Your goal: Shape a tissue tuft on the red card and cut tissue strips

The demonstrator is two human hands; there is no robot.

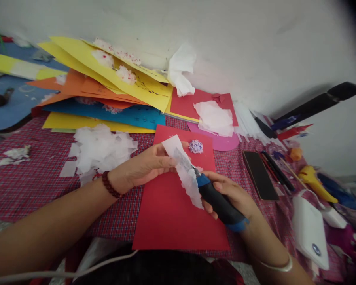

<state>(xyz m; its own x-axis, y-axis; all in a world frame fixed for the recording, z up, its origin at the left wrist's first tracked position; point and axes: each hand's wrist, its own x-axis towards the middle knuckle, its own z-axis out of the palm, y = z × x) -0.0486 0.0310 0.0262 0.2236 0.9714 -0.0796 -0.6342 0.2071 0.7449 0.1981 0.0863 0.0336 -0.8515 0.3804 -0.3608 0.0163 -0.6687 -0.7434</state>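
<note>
My left hand pinches the upper end of a torn strip of thin white tissue paper above a red sheet of card. In my right hand is a tool with a black grip and blue ends; its kind does not show clearly. The tool's metal front end meets the tissue strip, and the strip partly hides my right fingers. A small white-and-purple speckled paper blossom lies on the card, just beyond my hands.
Tissue squares are heaped at the left, with folded coloured cards behind. A phone, pens and a white box-shaped device lie to the right. A white cable runs along the front.
</note>
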